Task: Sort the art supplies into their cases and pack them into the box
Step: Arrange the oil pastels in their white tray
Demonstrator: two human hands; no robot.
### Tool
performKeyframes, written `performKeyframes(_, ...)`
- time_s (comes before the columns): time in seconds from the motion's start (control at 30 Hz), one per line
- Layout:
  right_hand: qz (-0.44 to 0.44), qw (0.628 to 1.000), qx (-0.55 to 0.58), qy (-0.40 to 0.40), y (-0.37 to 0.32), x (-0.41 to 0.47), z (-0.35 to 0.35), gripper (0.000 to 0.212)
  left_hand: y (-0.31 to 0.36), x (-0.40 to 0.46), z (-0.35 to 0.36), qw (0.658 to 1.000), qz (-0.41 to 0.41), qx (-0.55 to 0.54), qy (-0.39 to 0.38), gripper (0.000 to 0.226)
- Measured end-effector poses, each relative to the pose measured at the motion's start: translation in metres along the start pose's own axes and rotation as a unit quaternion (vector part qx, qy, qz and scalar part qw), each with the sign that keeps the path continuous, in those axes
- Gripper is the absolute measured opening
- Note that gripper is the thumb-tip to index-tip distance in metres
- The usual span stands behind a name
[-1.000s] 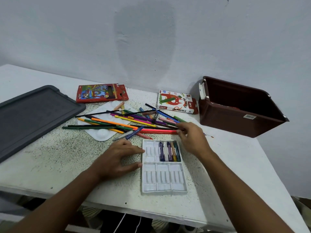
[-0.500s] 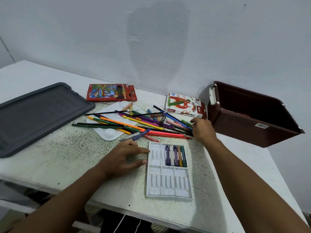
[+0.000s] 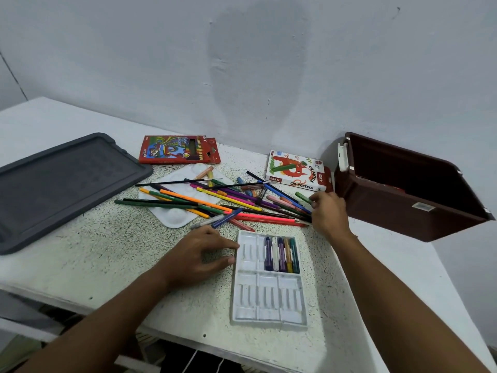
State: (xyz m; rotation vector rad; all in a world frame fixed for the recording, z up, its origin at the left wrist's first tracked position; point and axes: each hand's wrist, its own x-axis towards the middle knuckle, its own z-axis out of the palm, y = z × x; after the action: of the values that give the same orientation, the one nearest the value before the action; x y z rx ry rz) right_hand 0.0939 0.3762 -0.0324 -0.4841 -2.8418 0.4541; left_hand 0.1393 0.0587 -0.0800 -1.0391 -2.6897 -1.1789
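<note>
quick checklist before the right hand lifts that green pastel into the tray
1. Right hand at green pastel: fingertips touch its end, ok.
2. Grip closed on it: cannot tell.
3. Pastel tray steadied: left hand rests against its left edge, ok.
4. Free slots: five pastels in the upper right section, the other sections bare, ok.
5. Lift path: the pastel lies at the edge of the pencil pile, pencils close beside it, not ok.
6. Brown box open for packing later: ok.
</note>
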Motion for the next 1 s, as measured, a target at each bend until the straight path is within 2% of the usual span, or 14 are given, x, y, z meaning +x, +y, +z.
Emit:
performKeyframes(0.1,-0.05,0.995,0.075,0.047,-0.004,-0.012,-0.007,0.026,-0.001,0.0,0.001,1.0,-0.001,0.0,-0.001,0.036)
performKeyframes(0.2,-0.135,0.976,0.154,0.077,-0.016,-0.035,-0.018,0.026,-0.001,-0.001,0.001,1.0,0.0,0.003,0.002,0.037)
performKeyframes(0.3,-0.208,0.959,0.194,0.014,-0.024,-0.07,-0.022,0.029,-0.001,-0.002,0.0,1.0,0.001,0.001,0.004,0.038)
performKeyframes(0.43,-0.271,0.944,0.18,-0.061,-0.026,-0.106,-0.012,0.035,0.0,-0.001,0.0,1.0,0.001,-0.001,-0.001,0.04)
performKeyframes(1.0,-0.297,0.942,0.135,-0.075,-0.029,-0.113,0.009,0.028,0.002,-0.002,-0.002,1.0,0.018,0.005,-0.001,0.045)
